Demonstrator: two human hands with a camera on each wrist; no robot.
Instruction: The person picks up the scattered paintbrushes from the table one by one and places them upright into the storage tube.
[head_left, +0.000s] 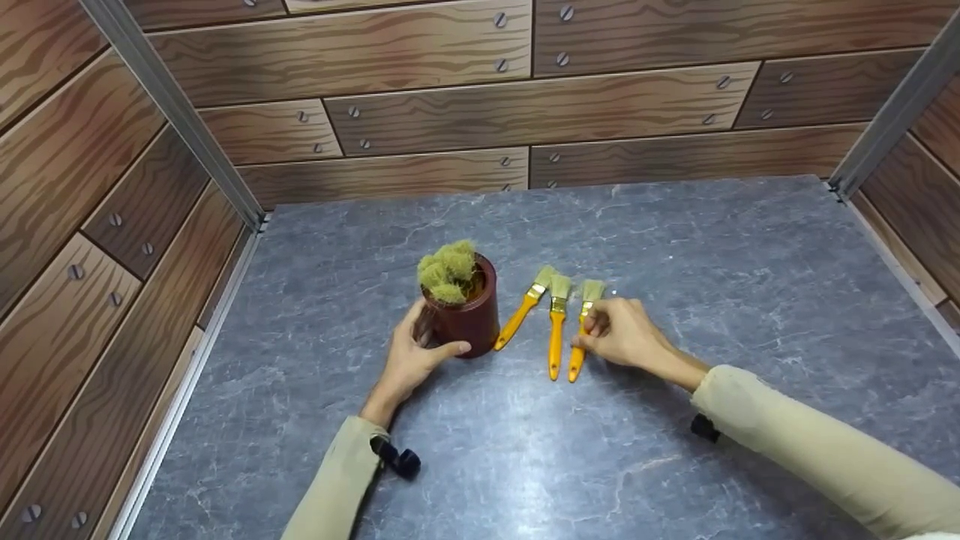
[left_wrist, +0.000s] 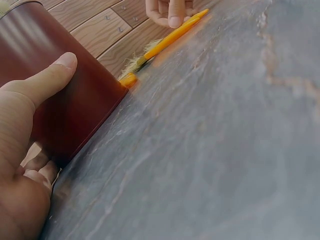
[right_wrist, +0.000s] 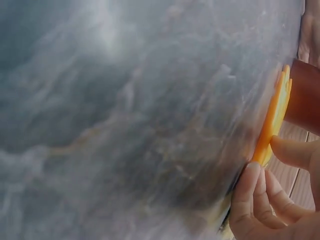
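Panels (head_left: 427,124) printed as planks flank a grey marbled bench (head_left: 525,465) on three sides. The left hand's (head_left: 405,358) fingers wrap partway round a maroon pot (head_left: 474,330); the right hand's (head_left: 628,334) fingers pinch the right paintbrush (head_left: 576,364). Between both hands' fingers lie the middle paintbrush (head_left: 555,341) and left paintbrush (head_left: 516,324). The head view shows moss-like tufts (head_left: 450,268) beyond the left fingers; the left wrist view shows the pot's base, seemingly resting on the bench.

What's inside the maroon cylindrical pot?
Head view: fuzzy yellow-green tufts rise above the rim of the maroon cylindrical pot, with an orange-brown patch beside them. The bottom and whatever the tufts join to are hidden by the tufts and wall.
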